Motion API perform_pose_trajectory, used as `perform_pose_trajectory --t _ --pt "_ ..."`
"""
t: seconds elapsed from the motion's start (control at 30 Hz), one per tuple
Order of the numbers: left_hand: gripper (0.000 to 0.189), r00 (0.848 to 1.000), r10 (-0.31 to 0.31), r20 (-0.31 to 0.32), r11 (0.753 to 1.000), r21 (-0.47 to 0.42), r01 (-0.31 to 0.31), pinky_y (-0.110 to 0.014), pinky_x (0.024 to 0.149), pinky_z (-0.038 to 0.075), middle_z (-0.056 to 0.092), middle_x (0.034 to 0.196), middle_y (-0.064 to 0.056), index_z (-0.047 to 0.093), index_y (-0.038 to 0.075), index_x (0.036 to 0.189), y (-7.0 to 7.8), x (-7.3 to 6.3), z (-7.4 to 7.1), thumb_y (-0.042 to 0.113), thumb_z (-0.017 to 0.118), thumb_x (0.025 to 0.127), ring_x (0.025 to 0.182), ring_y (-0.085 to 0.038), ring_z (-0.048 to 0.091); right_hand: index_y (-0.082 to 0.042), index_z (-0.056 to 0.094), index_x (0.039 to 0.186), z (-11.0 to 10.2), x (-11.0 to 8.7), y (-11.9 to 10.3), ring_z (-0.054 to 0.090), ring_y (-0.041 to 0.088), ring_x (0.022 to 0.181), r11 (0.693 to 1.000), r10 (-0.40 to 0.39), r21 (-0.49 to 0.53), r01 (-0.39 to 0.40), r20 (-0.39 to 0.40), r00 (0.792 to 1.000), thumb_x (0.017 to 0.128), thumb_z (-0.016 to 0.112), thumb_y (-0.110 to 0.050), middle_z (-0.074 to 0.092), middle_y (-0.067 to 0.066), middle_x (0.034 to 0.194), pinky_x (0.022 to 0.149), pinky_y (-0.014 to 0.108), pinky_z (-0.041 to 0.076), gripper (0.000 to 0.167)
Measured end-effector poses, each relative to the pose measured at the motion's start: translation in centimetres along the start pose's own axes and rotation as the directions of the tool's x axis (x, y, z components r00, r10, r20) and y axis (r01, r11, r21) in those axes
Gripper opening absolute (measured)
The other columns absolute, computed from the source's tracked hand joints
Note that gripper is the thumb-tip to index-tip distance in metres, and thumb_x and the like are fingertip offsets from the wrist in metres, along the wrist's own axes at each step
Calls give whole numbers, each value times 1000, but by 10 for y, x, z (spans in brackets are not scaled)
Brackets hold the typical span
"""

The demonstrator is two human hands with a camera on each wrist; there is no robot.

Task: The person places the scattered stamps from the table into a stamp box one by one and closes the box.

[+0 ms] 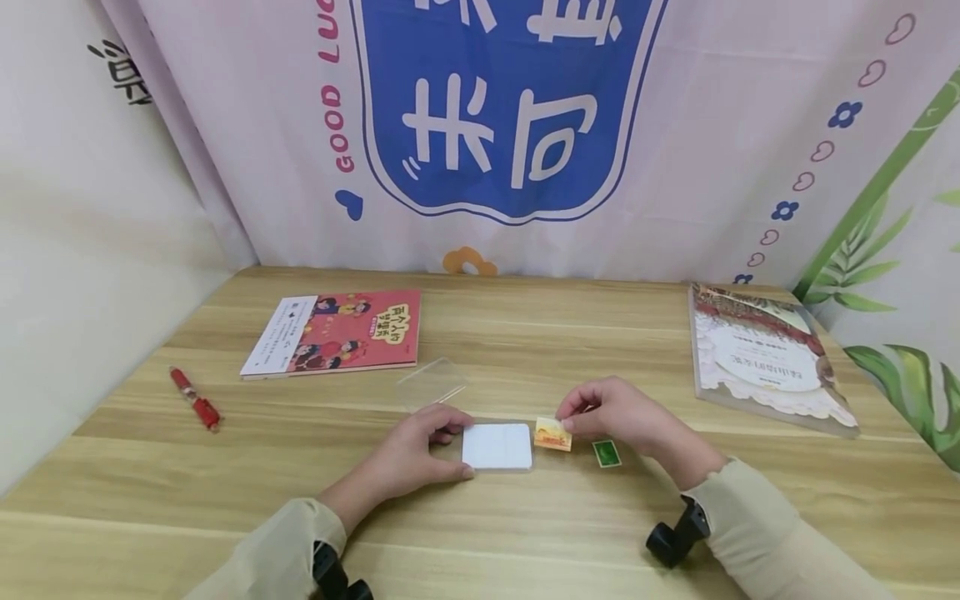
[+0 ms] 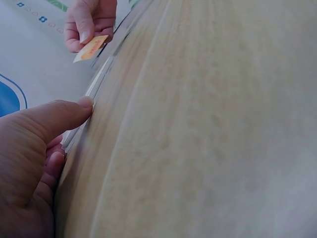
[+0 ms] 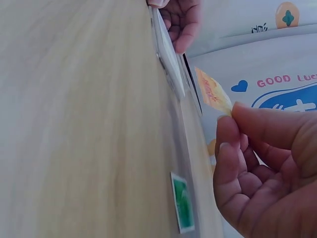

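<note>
My right hand (image 1: 626,421) pinches a small yellow-and-orange stamp (image 1: 552,434) between thumb and fingers, above the table, just right of a flat white case (image 1: 497,447). In the right wrist view the stamp (image 3: 213,91) is tilted, held at one corner. My left hand (image 1: 408,450) holds the white case by its left end, thumb at the near edge and fingers at the far side. A green stamp with a pale border (image 1: 607,453) lies on the table below my right hand. Behind my left hand is a clear plastic cover (image 1: 432,383).
A red book (image 1: 360,329) lies at the back left, with a red pen (image 1: 195,400) to its left on the wooden table (image 1: 495,542). At the back right lies another book (image 1: 768,358). A printed curtain (image 1: 712,142) hangs behind the table.
</note>
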State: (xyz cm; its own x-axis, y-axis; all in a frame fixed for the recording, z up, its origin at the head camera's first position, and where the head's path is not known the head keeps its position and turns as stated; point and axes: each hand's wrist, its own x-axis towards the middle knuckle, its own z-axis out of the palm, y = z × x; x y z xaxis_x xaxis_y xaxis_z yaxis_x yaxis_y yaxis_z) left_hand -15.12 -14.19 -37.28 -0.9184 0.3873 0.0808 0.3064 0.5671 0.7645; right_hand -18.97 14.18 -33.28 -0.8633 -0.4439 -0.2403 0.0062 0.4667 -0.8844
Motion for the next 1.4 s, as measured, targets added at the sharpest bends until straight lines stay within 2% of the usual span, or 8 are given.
perform_pose_trajectory --t 0.13,0.47,0.63,0.9,1.17,1.4 --pt "47 1000 -17 -1 1000 9 17 -27 86 49 58 108 2 63 13 110 1 -1 -1 23 82 68 95 -12 55 2 65 93 4 3 -3 55 15 77 1000 1 20 -1 14 1000 81 67 -7 59 6 85 69 28 50 15" --pt "47 999 -35 -4 999 18 35 -27 86 49 57 109 4 63 15 110 1 -1 -1 23 82 68 95 -9 54 0 65 90 18 12 -7 53 14 74 1000 -1 -4 1 25 1000 81 68 -7 60 3 82 67 26 48 12" --pt "47 1000 -29 -1 999 19 29 -26 85 49 57 110 3 63 14 111 0 0 -1 23 82 69 95 -9 54 1 66 89 25 16 -10 54 13 71 1000 -12 2 12 41 999 80 68 -7 61 2 80 65 25 48 12" --pt "48 1000 -26 1 1000 11 26 -26 86 48 57 111 3 63 14 111 -2 -1 0 23 82 69 96 -9 54 -1 67 88 37 24 -14 53 14 71 1000 11 20 -12 58 998 79 69 -6 63 3 82 64 25 47 11" --pt "47 1000 -24 2 1000 17 24 -26 86 48 57 112 3 63 14 111 -1 0 1 24 81 69 97 -9 54 -1 68 86 45 33 -16 52 14 69 999 31 20 -32 39 999 78 69 -4 63 3 79 62 24 45 8" --pt "47 999 -34 3 999 18 34 -26 87 48 57 112 3 63 15 111 -2 0 1 25 81 69 97 -9 54 -2 68 83 54 37 -24 51 13 69 999 33 -39 -33 1 999 76 69 0 63 2 78 60 23 44 7"
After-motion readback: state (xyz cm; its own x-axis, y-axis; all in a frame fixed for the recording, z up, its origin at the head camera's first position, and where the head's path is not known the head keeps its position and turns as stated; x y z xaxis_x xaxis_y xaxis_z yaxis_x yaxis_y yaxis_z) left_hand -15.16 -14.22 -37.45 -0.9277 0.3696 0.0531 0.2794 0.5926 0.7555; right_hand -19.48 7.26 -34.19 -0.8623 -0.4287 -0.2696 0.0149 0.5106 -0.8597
